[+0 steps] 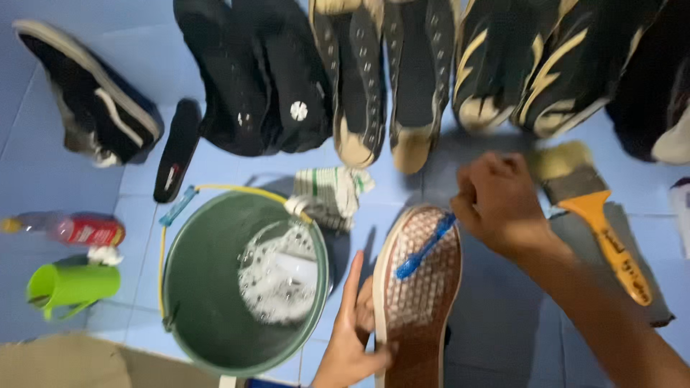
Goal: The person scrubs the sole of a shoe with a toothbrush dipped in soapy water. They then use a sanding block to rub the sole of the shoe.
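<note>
My left hand (353,332) grips the side of a shoe (418,287) turned sole up, its brown patterned sole with a pale rim facing me. A blue toothbrush (425,247) lies against the sole near the toe, and my right hand (496,203) is shut on its upper end. Just left of the shoe stands a green bucket (194,287) with soapy water and foam at its bottom.
Several dark shoes line the far side of the blue tiled floor, with a black shoe (90,93) and a black insole (176,149) at left. A wide paintbrush with an orange handle (596,215) lies at right. A folded cloth (330,190), a green jug (68,286) and a red bottle (79,230) sit near the bucket.
</note>
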